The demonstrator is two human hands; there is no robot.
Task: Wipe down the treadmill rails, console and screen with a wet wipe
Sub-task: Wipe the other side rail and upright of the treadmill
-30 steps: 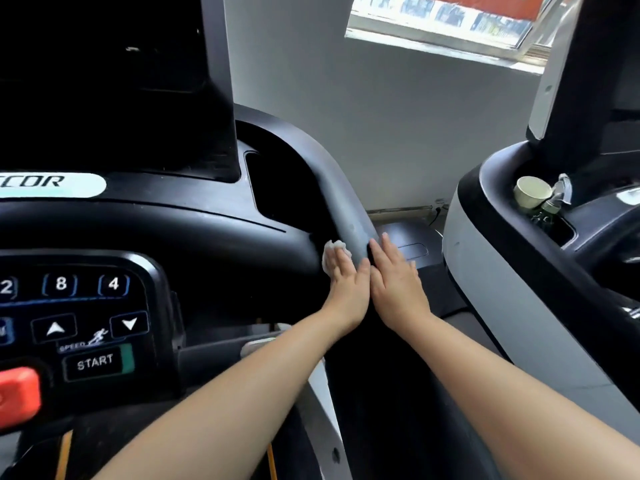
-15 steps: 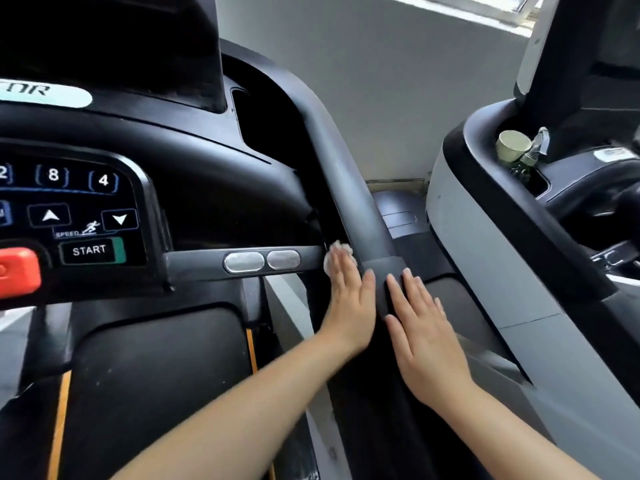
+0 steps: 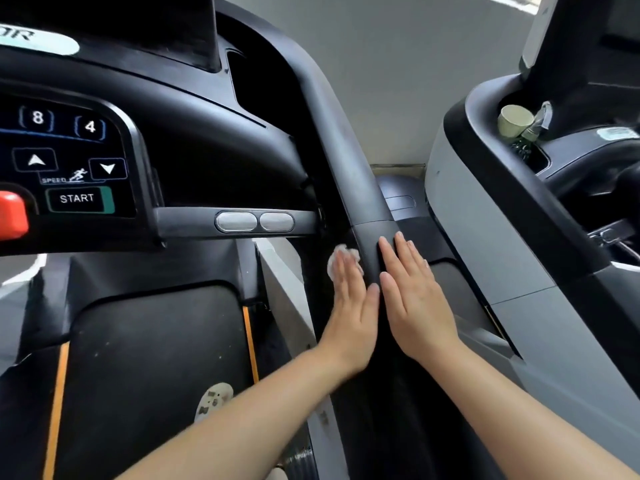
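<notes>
From the head view, the only 1 I have, I am looking down at the right-side rail (image 3: 349,161) of the treadmill, a dark rounded bar running from the console (image 3: 207,140) toward me. My left hand (image 3: 351,306) lies flat against the rail's inner face, fingers (image 3: 343,271) straight and together, pressing the wet wipe (image 3: 341,254) onto the surface; only a crumpled white edge of it shows past the fingertips. My right hand (image 3: 415,303) rests flat on the rail's top and outer side, fingers straight and slightly spread, holding nothing, the 2 thumbs nearly touching.

I judge the wipe to be light, limp and damp: it will bunch and slide out from under a flat palm if pressure drops, so I would keep it pinned under the full length of the fingers, or fold it over the rail and take hold with the thumb opposite. The rail itself is rigid and looks smooth, a steady thing to brace on.

The keypad's START button (image 3: 78,199) and red stop knob (image 3: 12,213) sit at left, well apart from both hands, as does the screen (image 3: 138,26). A cup (image 3: 514,121) stands in the neighbouring machine's holder.
</notes>
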